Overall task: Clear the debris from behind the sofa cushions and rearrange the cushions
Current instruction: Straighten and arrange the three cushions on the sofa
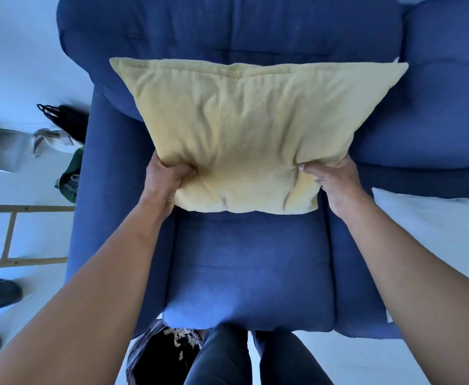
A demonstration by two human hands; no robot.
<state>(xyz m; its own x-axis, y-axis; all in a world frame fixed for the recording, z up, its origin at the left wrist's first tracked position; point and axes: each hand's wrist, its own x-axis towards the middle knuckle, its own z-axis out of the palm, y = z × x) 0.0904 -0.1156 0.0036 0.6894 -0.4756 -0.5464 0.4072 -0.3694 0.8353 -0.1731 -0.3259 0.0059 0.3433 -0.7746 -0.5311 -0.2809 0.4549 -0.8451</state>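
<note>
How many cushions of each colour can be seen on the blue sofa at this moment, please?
Yellow cushion, gripped at its lower corners by the left hand and the right hand: 1
White cushion, at the right edge on the sofa: 1
Total: 2

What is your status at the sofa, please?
Left hand, right hand both gripping yellow cushion. Cushion against blue backrest. Nothing obstructing.
</note>
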